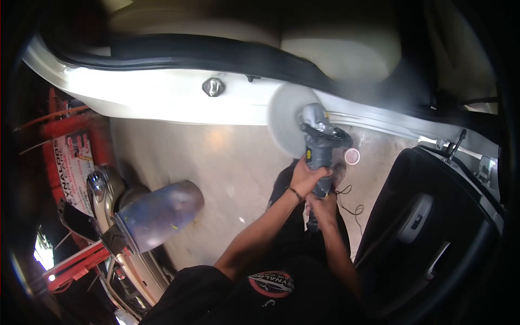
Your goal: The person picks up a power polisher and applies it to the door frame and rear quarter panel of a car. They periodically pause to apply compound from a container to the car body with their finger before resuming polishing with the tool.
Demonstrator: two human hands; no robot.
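Observation:
A grey power polisher [318,151] is held in both of my hands. Its large white round pad [283,122] is blurred, and its upper part overlaps the edge of the white car body panel [157,95] at the door opening. My left hand [310,177] is wrapped round the polisher's body, with a dark band on the wrist. Behind it, my right hand [324,210] grips the rear of the tool. A metal door striker [213,87] sits on the panel, left of the pad. Black rubber seal [179,51] runs along the opening.
The open car door [428,227] stands at the right. A blue drum [162,214] and a vehicle [138,271] are at the left, near a red frame with a sign [73,168]. A cord [352,208] and a small round container [352,156] show beside the tool.

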